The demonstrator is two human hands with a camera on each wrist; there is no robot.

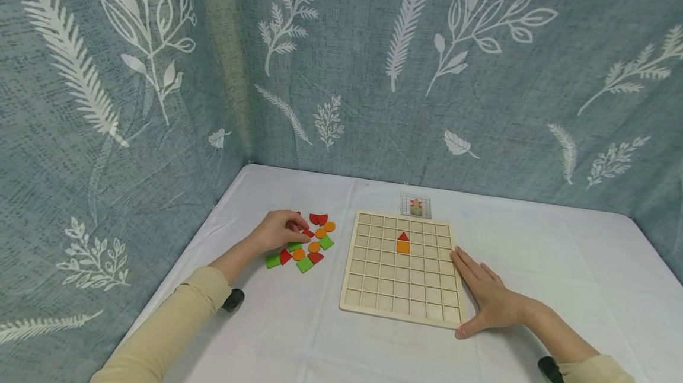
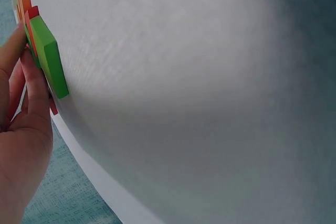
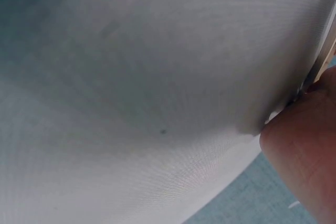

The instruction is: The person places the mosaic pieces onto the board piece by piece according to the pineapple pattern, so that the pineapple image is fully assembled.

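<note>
My left hand [image 1: 281, 229] is over a loose group of flat coloured pieces at the left, pinching a red piece [image 1: 308, 233] between thumb and fingertips. Around it lie green squares [image 1: 305, 264], orange discs [image 1: 313, 246] and red pieces [image 1: 315, 258]. In the left wrist view, the fingers are close beside a green piece [image 2: 51, 59]. My right hand [image 1: 493, 297] rests along the right edge of a wooden grid board [image 1: 386, 286], fingers extended and thumb at the near corner. On the board, a red triangle [image 1: 404, 236] sits directly above an orange square [image 1: 402, 246].
A small pattern card [image 1: 416, 206] lies behind the board's far edge, with a coloured figure on a grid. White cloth [image 1: 299, 329] covers the table. Patterned blue-green curtains [image 1: 368, 122] rise behind it and along the left side.
</note>
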